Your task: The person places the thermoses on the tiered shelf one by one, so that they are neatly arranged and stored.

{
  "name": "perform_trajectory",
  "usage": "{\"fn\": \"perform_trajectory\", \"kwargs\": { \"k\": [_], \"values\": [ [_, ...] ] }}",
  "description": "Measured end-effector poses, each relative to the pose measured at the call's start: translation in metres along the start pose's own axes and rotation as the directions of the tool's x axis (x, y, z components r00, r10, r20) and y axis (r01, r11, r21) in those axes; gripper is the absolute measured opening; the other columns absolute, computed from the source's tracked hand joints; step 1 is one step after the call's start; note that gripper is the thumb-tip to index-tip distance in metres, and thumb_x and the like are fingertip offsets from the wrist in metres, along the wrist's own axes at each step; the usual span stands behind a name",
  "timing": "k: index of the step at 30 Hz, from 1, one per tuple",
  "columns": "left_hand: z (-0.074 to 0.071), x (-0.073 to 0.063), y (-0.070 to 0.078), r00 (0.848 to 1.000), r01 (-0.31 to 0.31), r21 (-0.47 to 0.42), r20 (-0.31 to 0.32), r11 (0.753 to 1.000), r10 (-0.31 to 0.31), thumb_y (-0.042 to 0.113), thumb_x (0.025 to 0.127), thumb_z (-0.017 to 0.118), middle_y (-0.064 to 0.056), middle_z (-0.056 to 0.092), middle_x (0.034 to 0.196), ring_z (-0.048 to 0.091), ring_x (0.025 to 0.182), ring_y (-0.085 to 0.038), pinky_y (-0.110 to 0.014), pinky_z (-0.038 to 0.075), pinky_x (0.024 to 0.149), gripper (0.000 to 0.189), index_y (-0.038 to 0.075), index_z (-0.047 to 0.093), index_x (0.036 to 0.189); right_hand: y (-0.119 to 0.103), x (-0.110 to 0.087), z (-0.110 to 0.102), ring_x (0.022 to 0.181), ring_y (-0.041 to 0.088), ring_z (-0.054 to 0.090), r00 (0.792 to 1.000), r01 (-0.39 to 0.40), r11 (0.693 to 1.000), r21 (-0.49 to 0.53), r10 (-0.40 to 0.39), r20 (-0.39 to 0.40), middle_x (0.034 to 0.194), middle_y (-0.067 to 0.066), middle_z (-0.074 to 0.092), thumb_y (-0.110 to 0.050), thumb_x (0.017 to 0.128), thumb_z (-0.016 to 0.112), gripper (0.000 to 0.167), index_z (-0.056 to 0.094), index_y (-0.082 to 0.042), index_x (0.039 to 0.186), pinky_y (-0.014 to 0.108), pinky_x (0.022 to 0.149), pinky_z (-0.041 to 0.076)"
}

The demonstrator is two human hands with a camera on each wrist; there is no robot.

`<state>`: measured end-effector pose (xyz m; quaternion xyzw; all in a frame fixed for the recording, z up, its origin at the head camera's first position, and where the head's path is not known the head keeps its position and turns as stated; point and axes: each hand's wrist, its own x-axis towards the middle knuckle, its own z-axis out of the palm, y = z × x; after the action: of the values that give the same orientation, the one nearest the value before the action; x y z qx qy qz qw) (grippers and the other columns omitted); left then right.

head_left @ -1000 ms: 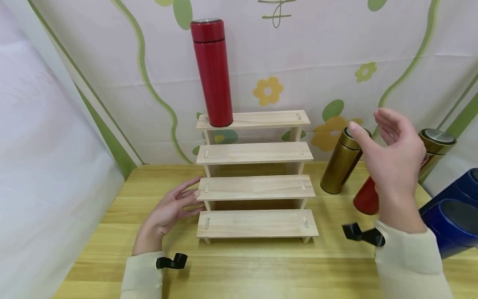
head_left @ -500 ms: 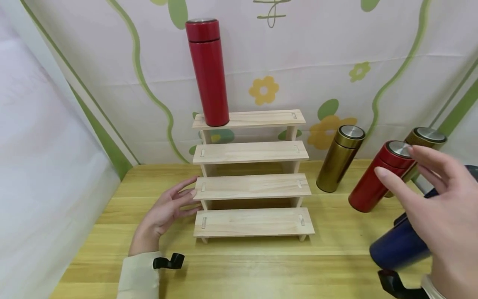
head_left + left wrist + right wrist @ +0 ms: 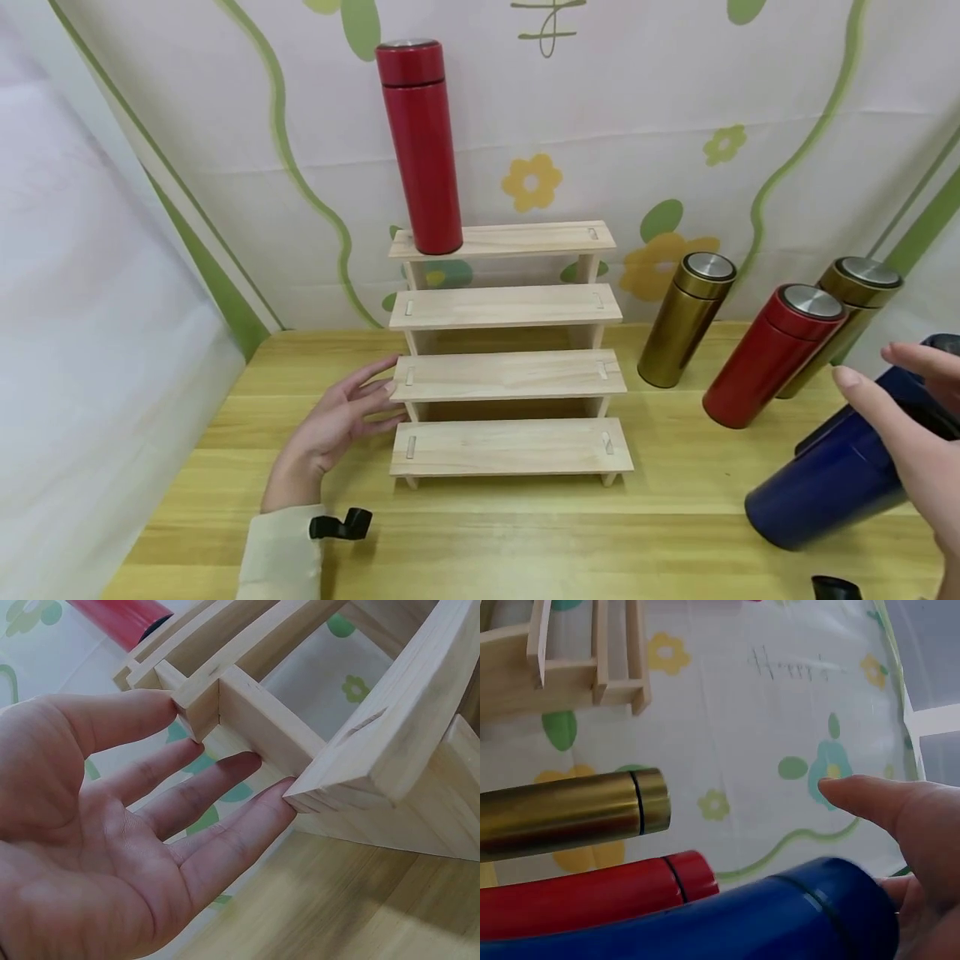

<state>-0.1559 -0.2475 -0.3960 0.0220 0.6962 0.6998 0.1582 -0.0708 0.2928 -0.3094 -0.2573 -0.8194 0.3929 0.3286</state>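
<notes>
We find the left hand [image 3: 333, 429] spread and touching the left side of the wooden shelf [image 3: 510, 376]. The right hand [image 3: 917, 446], also spread, is beside the front blue bottle [image 3: 828, 487], right of the shelf; contact we cannot confirm.

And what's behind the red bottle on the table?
A gold bottle: most of its cap and its right side show past the red bottle. The left of its body is covered; anything else hidden there can't be seen.
</notes>
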Motion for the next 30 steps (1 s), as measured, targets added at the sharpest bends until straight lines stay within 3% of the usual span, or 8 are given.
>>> {"fn": "perform_trajectory", "kwargs": {
  "k": [3,6,10,15,20,23,27,30],
  "values": [
    [0.001,0.001,0.0,1.0,0.004,0.001,0.0,1.0,-0.004,0.022,0.11,0.064,-0.025,0.046,0.166,0.064,0.137,-0.037,-0.05,0.057,0.112,0.069,0.015,0.032,0.17,0.007,0.005,0.003,0.116,-0.021,0.044,1.0,0.021,1.0,0.014,-0.021,-0.014,0.119,-0.046,0.053,-0.028,0.101,0.076,0.047,0.067,-0.029,0.148,0.016,0.124,0.03],
    [0.002,0.0,0.0,1.0,0.002,0.006,0.011,1.0,-0.002,0.022,0.11,0.064,-0.025,0.045,0.166,0.064,0.137,-0.037,-0.051,0.056,0.113,0.07,0.014,0.03,0.171,0.011,0.009,0.007,0.101,-0.024,0.043,0.999,0.038,0.998,0.059,-0.037,-0.014,0.104,-0.048,0.051,-0.023,0.098,0.079,0.039,0.074,-0.039,0.133,0.008,0.106,0.036],
    [0.002,-0.001,0.001,1.0,-0.008,0.016,0.02,1.0,0.008,0.023,0.111,0.062,-0.026,0.045,0.166,0.065,0.137,-0.036,-0.051,0.056,0.113,0.07,0.013,0.029,0.171,0.016,0.012,0.012,0.086,-0.019,0.055,0.996,0.083,0.974,0.211,-0.079,-0.028,0.089,-0.044,0.061,-0.01,0.093,0.081,0.035,0.076,-0.042,0.103,0.003,0.081,0.039],
    [0.003,-0.002,0.003,1.0,-0.008,0.016,0.023,1.0,0.008,0.023,0.111,0.062,-0.026,0.045,0.166,0.066,0.136,-0.034,-0.05,0.056,0.113,0.069,0.013,0.029,0.171,0.022,0.015,0.017,0.073,-0.012,0.057,0.989,0.137,0.943,0.305,-0.112,-0.097,0.079,-0.038,0.065,-0.005,0.093,0.079,0.033,0.078,-0.037,0.086,0.004,0.068,0.04],
    [0.003,-0.003,0.003,1.0,-0.004,0.012,0.007,1.0,0.004,0.022,0.11,0.064,-0.025,0.044,0.167,0.066,0.135,-0.033,-0.05,0.056,0.113,0.07,0.014,0.03,0.171,0.023,0.017,0.019,0.068,-0.01,0.062,0.984,0.164,0.914,0.371,-0.124,-0.129,0.072,-0.033,0.07,-0.003,0.094,0.078,0.025,0.081,-0.026,0.084,0.006,0.064,0.044],
    [0.002,-0.002,0.002,1.0,-0.004,0.014,0.001,1.0,0.004,0.023,0.11,0.065,-0.025,0.045,0.167,0.066,0.134,-0.033,-0.05,0.057,0.112,0.07,0.015,0.032,0.17,0.024,0.016,0.02,0.07,-0.011,0.061,0.982,0.175,0.912,0.371,-0.132,-0.139,0.074,-0.034,0.069,-0.003,0.094,0.078,0.026,0.081,-0.028,0.086,0.007,0.067,0.044],
    [0.001,-0.001,0.001,1.0,-0.003,0.008,-0.002,1.0,0.003,0.023,0.11,0.065,-0.025,0.044,0.167,0.066,0.135,-0.033,-0.05,0.058,0.111,0.07,0.014,0.031,0.171,0.024,0.015,0.021,0.078,-0.012,0.061,0.982,0.169,0.923,0.345,-0.13,-0.135,0.085,-0.037,0.068,-0.004,0.093,0.08,0.023,0.082,-0.026,0.099,0.007,0.075,0.045],
    [0.001,-0.001,0.0,1.0,-0.003,-0.002,-0.007,1.0,0.003,0.021,0.11,0.064,-0.026,0.042,0.167,0.066,0.135,-0.034,-0.05,0.057,0.112,0.069,0.014,0.031,0.171,0.023,0.012,0.022,0.086,-0.012,0.058,0.994,0.089,0.951,0.294,-0.066,-0.087,0.097,-0.038,0.065,-0.01,0.093,0.082,0.029,0.079,-0.028,0.115,0.006,0.079,0.043]
  ]
}}
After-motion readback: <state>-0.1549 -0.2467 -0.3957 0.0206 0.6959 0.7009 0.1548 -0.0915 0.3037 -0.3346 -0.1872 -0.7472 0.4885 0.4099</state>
